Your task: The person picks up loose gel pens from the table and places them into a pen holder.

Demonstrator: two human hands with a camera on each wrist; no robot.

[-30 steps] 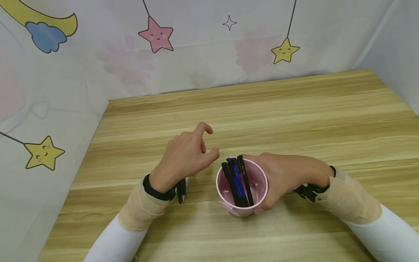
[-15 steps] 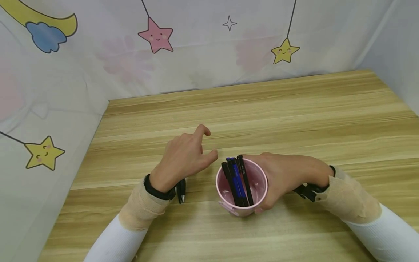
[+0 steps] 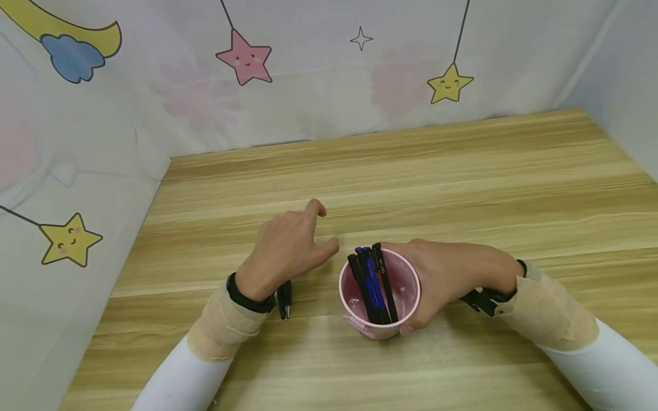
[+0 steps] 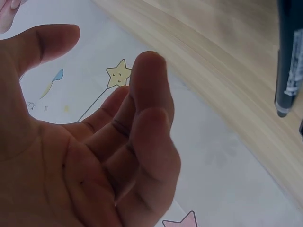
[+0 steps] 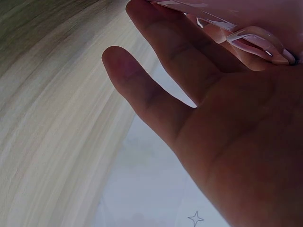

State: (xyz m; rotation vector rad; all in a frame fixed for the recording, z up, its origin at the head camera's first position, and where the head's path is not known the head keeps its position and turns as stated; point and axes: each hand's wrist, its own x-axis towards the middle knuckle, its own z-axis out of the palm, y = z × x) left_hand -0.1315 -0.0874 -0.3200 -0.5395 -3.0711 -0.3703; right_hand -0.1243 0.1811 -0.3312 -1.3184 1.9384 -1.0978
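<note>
My right hand [image 3: 447, 271] grips a pink cup [image 3: 405, 279] from its right side, thumb near the front of the wall. Several black and blue pens [image 3: 373, 288] lean together in the cup, towards its left side. In the right wrist view, a small pink bow-like loop [image 5: 265, 42] shows on the cup's outer wall above the palm. My left hand [image 3: 285, 242] hovers left of the cup with loosely bent fingers and nothing between them. Under its wrist lie black pens [image 3: 284, 299], partly hidden; one pen [image 4: 289, 71] shows large in the left wrist view.
A wood-grain table [image 3: 462, 188] spreads under both hands. White cloth [image 3: 308, 108] printed with stars and a moon stands behind it and along the left. Each wrist wears a black strap [image 3: 247, 299] over a beige wrap.
My left hand has drifted slightly back and left, its index finger and thumb moving away from the cup. The right hand, cup and pens stay in place.
</note>
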